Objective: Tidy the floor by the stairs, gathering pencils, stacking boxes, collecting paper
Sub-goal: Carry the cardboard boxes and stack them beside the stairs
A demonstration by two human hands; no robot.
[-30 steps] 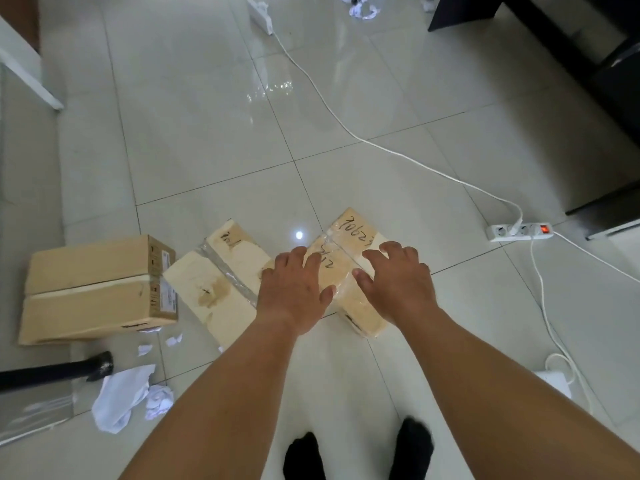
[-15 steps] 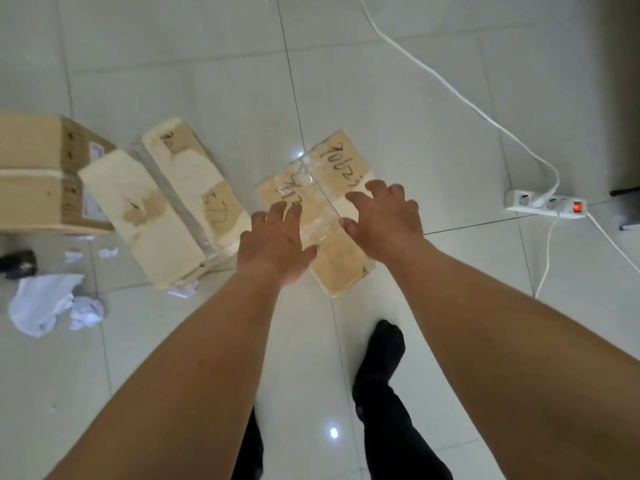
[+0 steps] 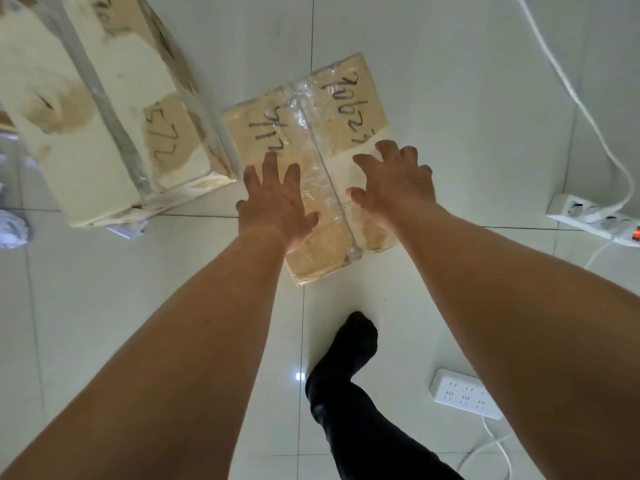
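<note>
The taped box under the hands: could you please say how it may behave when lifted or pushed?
The taped box looks flat and squat, so it should not tip or roll. Its crinkled clear tape may feel slick, so a two-sided grip seems wise. On the glossy floor tiles it would probably slide easily when pushed.

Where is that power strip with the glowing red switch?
In the head view, the lit power strip lies on the floor at the far right edge, right of the taped box under the right hand.
</note>
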